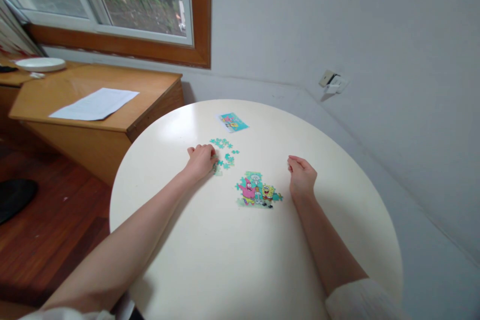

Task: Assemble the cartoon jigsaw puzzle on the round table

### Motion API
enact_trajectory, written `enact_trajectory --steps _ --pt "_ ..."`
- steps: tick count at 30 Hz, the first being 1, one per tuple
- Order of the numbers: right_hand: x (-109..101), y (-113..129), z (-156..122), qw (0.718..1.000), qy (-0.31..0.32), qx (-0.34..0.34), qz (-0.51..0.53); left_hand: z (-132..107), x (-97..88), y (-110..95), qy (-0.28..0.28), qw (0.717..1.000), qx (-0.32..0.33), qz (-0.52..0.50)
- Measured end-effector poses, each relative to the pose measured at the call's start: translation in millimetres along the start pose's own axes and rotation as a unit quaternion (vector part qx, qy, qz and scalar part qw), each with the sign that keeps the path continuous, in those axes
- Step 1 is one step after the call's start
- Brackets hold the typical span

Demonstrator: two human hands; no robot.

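A partly joined jigsaw puzzle (256,191) with three cartoon figures lies flat on the round white table (217,260). Beyond it and to its left is a loose group of teal puzzle pieces (226,161). My left hand (201,161) is at the left edge of this group, fingers curled down beside the pieces; what lies under the fingertips is hidden. To the right of the joined part, my right hand (302,178) rests with thumb and fingers pressed together. Anything between them is too small to make out. Farther back lies a picture card (233,122) with similar figures.
A wooden desk (153,95) stands to the left, bearing a sheet of paper (95,103) and a white round dish (41,64). Behind the table rises a pale wall (270,35) with a socket and plug (333,81). A window (138,0) is at the upper left.
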State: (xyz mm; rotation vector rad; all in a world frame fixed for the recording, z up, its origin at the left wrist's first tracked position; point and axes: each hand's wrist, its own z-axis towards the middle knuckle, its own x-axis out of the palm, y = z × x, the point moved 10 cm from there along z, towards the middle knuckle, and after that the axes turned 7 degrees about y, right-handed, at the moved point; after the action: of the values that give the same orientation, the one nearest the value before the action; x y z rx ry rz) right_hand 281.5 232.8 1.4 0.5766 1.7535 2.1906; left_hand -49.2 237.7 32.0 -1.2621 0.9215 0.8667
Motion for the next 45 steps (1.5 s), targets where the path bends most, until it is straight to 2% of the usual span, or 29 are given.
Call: enact_trajectory --steps 4,7,9,12,15,20,24,30,34,45 --pt "3 7 -3 0.999 0.006 -0.009 -0.038 -3 -6.3 -7 -0.012 0.999 0.014 -0.047" --pt "18 31 -13 0.991 0.051 -0.064 -0.108 -6 -10.9 -16 -0.023 0.988 0.047 -0.147" --pt "35 52 -27 0.974 0.098 -0.123 -0.161 -6 -10.2 -22 -0.015 0.969 0.069 -0.238" --pt "66 76 -54 0.932 0.187 -0.208 -0.23 -7 -5.0 -32 0.019 0.935 0.082 -0.346" --pt "88 81 -75 0.904 0.264 -0.229 -0.246 -13 0.6 -45 0.065 0.91 0.083 -0.402" --pt "106 68 -91 0.896 0.355 -0.162 -0.211 -28 8.6 -70 0.13 0.878 0.089 -0.452" --pt "111 64 -97 0.903 0.392 -0.093 -0.15 -32 15.0 -76 0.149 0.86 0.087 -0.48" --pt "110 55 -95 0.909 0.402 -0.004 -0.108 -32 21.4 -74 0.149 0.836 0.072 -0.523" --pt "108 49 -93 0.912 0.4 0.03 -0.084 -33 24.0 -74 0.148 0.821 0.061 -0.548" --pt "100 40 -85 0.923 0.365 0.108 -0.054 -36 22.1 -75 0.158 0.81 0.04 -0.564"
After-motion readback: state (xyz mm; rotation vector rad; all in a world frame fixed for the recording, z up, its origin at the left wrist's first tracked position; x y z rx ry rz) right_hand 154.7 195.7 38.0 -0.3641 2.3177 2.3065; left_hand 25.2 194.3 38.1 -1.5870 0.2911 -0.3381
